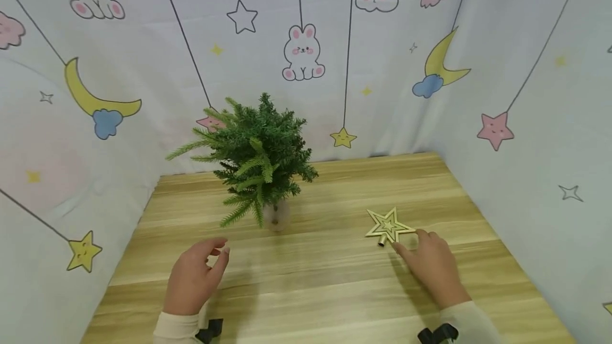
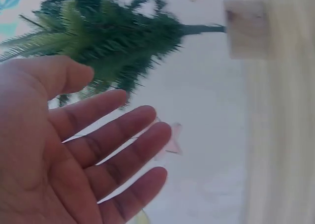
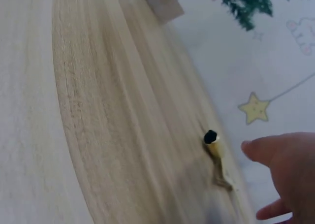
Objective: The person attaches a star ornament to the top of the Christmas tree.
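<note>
My left hand (image 1: 193, 275) hovers before a small artificial Christmas tree (image 1: 265, 147), its fingers spread and slightly bent with nothing in them. The left wrist view shows the palm, the green branches and the tree's square wooden base (image 2: 247, 29). At the right, a gold star tree topper (image 1: 388, 225) lies on the table, its short hollow tube (image 3: 211, 138) pointing towards me. My right hand (image 1: 432, 264) reaches to the topper, with thumb and forefinger parted at its right points. In the right wrist view the thumb is apart from the tube; most other fingers are out of frame.
The wood-grain table (image 1: 315, 291) has a fabric backdrop (image 1: 268, 62) printed with rabbits, stars and moons along its back and sides. Black straps (image 1: 210, 330) sit around both wrists over pale sleeves (image 1: 177, 328). The tree stands at the back left, the topper further right.
</note>
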A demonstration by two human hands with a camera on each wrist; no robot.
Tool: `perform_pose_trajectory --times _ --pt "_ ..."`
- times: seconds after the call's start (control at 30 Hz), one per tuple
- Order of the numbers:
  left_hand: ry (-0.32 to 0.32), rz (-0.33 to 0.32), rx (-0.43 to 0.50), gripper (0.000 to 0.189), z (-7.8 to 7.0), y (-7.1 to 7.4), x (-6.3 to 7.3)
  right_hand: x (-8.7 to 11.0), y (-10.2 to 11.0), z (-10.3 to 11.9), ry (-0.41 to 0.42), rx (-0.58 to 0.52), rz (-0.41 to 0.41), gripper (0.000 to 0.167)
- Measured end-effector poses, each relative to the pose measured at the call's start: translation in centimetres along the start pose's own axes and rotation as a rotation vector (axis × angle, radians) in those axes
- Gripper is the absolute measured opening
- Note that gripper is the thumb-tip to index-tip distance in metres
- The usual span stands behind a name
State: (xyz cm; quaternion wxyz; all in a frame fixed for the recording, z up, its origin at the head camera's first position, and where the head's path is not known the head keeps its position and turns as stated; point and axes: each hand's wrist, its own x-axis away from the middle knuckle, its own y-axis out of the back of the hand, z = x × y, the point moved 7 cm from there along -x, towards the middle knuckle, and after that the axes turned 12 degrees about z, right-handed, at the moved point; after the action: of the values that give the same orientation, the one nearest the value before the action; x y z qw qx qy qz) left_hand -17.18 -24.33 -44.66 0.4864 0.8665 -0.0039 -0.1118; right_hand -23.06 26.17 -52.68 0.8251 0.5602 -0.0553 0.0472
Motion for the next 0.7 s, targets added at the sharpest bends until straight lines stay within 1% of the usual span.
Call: perform_pose_trajectory --times 0.1,0.2,0.3,0.33,0.37,0.47,0.53,0.6,0.63,0.7 --pt "-0.171 -0.163 -0.019 0.014 -2.6 2.4 -0.1 -1.1 -1.1 -0.5 -0.052 -0.01 0.015 0.098" --pt "-0.349 -0.303 -0.031 0.008 -5.7 5.1 -0.1 -2.0 -2.0 -0.7 -0.094 -0.017 0.004 0.099" --pt "-0.51 -0.447 -0.043 0.016 -9.1 8.0 -0.3 -2.6 -2.3 -0.8 -0.131 -0.02 -0.021 0.098" --pt "-0.554 -0.499 -0.04 0.019 -10.1 9.0 -0.4 -2.8 -2.4 -0.7 -0.135 -0.023 -0.028 0.095" --pt "-0.584 -0.551 -0.029 0.022 -11.1 10.0 -0.5 -2.9 -2.4 -0.6 -0.139 -0.028 -0.033 0.092" --pt "-0.627 -0.688 0.011 0.028 -13.3 12.9 -1.2 -3.2 -2.5 -0.4 -0.136 -0.044 -0.045 0.079" --pt "-0.633 -0.737 0.053 0.029 -14.3 14.6 -2.2 -3.3 -2.5 -0.2 -0.132 -0.057 -0.048 0.073" --pt "-0.625 -0.748 0.075 0.031 -15.3 16.0 -3.7 -3.4 -2.6 -0.2 -0.136 -0.077 -0.042 0.07" --pt "-0.623 -0.735 0.082 0.03 -15.8 16.5 -4.6 -3.4 -2.6 -0.2 -0.137 -0.089 -0.037 0.068" --pt "-0.605 -0.69 0.079 0.03 -16.8 17.3 -6.6 -3.3 -2.5 -0.3 -0.142 -0.113 -0.028 0.062"
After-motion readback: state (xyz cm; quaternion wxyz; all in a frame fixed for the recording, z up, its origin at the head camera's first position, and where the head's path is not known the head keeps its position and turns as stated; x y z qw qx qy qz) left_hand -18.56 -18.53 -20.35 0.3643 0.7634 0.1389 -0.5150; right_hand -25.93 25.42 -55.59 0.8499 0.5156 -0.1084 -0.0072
